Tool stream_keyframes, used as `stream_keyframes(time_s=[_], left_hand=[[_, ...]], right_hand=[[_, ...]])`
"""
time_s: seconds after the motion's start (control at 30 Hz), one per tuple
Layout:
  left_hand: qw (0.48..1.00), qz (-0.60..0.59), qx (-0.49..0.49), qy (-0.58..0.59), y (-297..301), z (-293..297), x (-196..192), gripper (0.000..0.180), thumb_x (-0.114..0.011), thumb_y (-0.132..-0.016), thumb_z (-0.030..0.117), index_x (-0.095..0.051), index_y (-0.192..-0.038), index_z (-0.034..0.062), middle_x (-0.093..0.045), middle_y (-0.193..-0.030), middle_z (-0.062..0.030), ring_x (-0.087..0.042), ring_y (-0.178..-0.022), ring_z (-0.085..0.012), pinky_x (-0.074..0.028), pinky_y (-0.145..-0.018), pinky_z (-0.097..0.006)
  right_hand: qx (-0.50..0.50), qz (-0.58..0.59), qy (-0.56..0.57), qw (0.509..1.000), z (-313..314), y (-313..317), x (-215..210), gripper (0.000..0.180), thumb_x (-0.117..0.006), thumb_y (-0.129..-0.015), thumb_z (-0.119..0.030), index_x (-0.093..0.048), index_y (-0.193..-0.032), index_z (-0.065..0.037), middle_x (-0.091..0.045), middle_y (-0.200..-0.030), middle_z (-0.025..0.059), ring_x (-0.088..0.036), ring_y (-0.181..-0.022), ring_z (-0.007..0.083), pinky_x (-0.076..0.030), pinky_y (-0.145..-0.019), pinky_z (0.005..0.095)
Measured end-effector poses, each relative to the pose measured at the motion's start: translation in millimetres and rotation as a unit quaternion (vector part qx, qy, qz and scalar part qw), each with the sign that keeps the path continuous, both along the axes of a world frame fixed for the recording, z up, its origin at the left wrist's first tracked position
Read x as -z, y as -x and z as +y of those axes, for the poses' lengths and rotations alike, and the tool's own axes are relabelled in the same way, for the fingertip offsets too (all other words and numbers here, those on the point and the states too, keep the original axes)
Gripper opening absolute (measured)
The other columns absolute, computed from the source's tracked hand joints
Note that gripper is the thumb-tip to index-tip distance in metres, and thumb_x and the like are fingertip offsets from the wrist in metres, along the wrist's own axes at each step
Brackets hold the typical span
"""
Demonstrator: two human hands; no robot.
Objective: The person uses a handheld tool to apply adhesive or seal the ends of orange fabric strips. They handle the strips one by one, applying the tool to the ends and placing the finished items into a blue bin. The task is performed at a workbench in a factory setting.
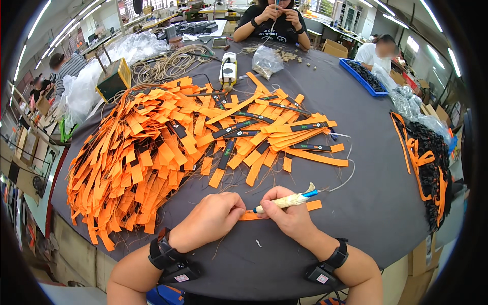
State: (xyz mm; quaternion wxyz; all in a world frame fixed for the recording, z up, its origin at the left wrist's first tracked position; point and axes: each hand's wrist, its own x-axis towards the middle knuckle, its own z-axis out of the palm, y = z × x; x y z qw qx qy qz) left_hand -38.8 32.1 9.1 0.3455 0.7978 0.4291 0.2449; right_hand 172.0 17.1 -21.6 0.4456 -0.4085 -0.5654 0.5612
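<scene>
An orange webbing strip (314,205) lies flat on the dark table near its front edge. My left hand (209,217) is closed at the strip's left end, fingertips pressing it down. In my right hand (294,219) is a corded pen-shaped tool (284,202) with a cream wrapped grip and a blue tail, its tip pointing left onto the strip near my left fingers. A thin pale cord (351,170) runs from the tail. My right hand covers part of the strip. Beyond my hands lies a loose stack of orange strips with black labelled sections (300,137).
A large heap of orange strips (137,152) with loose threads fills the left. Behind it stand a metal box (115,80), coiled rope (165,65) and a white power unit (229,68). Black and orange straps (429,168) hang at the right edge. A person (272,25) works opposite.
</scene>
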Motion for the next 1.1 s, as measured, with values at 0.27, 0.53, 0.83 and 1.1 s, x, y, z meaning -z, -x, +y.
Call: stream_keyframes(time_s=[0.27,0.53,0.83,1.1], left_hand=[[1.000,0.007,-0.004,0.016,2.0,1.8,1.1,0.011,-0.062,-0.087,0.008,-0.063,-0.091,-0.0022,-0.068,-0.079,-0.0148,-0.067,-0.071,-0.0228,-0.052,-0.064,-0.031],[1.000,0.006,-0.007,0.026,2.0,2.2,2.8,0.012,-0.061,-0.088,0.009,-0.063,-0.092,-0.0023,-0.068,-0.079,-0.0146,-0.067,-0.071,-0.0219,-0.051,-0.065,-0.031],[0.999,0.011,-0.010,0.028,1.7,2.2,0.7,0.011,-0.061,-0.088,0.009,-0.063,-0.091,-0.0018,-0.068,-0.079,-0.0143,-0.067,-0.071,-0.0219,-0.051,-0.065,-0.031],[1.000,0.003,-0.010,0.028,1.6,2.6,1.8,0.012,-0.061,-0.088,0.009,-0.063,-0.091,-0.0023,-0.068,-0.079,-0.0148,-0.067,-0.071,-0.0221,-0.051,-0.064,-0.031]], right_hand=[[-0.005,-0.007,0.003,1.000,-0.1,-0.1,-2.0,0.015,-0.062,-0.094,-0.017,-0.059,-0.093,-0.002,-0.063,-0.079,0.0017,-0.059,-0.073,0.0060,-0.048,-0.065,0.0211],[-0.006,-0.017,0.001,1.000,-0.4,1.0,-5.6,0.016,-0.062,-0.095,-0.018,-0.059,-0.093,-0.002,-0.063,-0.079,0.0015,-0.058,-0.073,0.0057,-0.047,-0.065,0.0209],[-0.003,-0.010,0.009,1.000,-0.1,0.3,-2.9,0.017,-0.062,-0.094,-0.018,-0.058,-0.094,-0.002,-0.063,-0.079,0.0016,-0.059,-0.073,0.0057,-0.047,-0.065,0.0208],[-0.001,-0.012,0.005,1.000,-0.3,0.2,-2.3,0.016,-0.063,-0.094,-0.018,-0.058,-0.094,-0.002,-0.063,-0.080,0.0018,-0.058,-0.074,0.0057,-0.047,-0.065,0.0209]])
